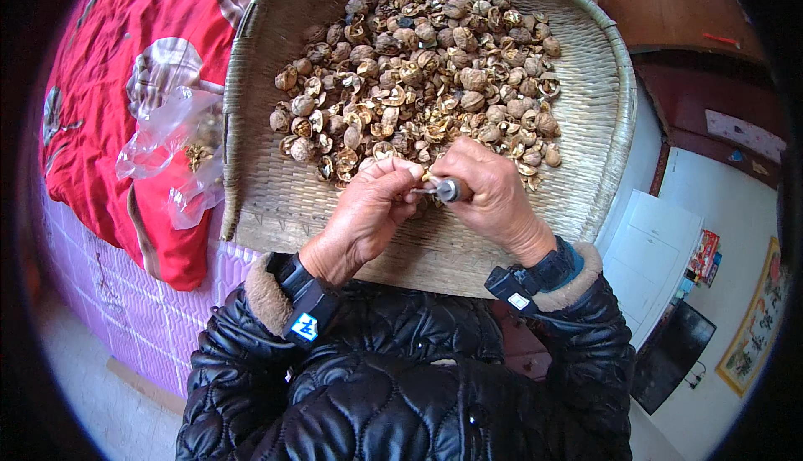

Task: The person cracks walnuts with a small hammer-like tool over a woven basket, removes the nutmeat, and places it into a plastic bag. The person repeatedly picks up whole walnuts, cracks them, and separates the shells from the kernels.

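Note:
A wide woven basket (585, 176) lies in front of me, with a heap of walnuts (410, 68), whole and cracked, and broken shells in it. Over its near part, my left hand (360, 210) pinches a small yellowish walnut piece (428, 179) between thumb and fingers. Closed around a small tool (452, 190) with a round dark-and-grey handle is my right hand (493, 197). The tool's thin metal shaft points left to the fingertips of my left hand. Its tip and the underside of the walnut piece are partly hidden by my fingers.
Left of the basket, a clear plastic bag (180, 147) holding some walnut bits rests on a red patterned cover (92, 118). Below that spreads a purple quilted bedspread (125, 285). On the far right are a white cabinet (652, 252) and a dark screen (673, 356).

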A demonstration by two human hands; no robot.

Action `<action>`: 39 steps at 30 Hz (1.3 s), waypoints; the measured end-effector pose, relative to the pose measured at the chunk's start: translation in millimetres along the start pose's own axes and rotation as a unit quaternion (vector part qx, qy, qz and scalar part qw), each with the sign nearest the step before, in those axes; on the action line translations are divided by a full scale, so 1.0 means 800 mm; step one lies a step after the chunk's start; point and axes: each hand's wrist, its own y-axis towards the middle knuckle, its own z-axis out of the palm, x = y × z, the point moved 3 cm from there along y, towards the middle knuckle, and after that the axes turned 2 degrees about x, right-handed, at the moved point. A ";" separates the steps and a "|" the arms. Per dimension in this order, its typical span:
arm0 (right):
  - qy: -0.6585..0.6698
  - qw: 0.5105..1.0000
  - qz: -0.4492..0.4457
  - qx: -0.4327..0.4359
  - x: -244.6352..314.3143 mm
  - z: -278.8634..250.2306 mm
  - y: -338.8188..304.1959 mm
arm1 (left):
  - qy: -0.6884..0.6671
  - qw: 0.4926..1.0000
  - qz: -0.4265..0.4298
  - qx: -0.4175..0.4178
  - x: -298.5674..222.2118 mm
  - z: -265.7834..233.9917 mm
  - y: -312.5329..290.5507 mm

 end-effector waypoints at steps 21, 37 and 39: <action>0.213 0.958 0.190 0.011 -0.010 -0.008 -0.005 | 0.003 1.000 0.006 0.008 -0.006 0.005 0.001; -0.168 0.975 -0.050 0.136 -0.056 0.045 0.096 | 0.086 0.995 -0.057 -0.001 -0.016 0.009 -0.023; -0.180 0.970 -0.031 0.159 -0.059 0.046 0.089 | 0.078 0.996 -0.045 0.000 -0.020 0.007 -0.025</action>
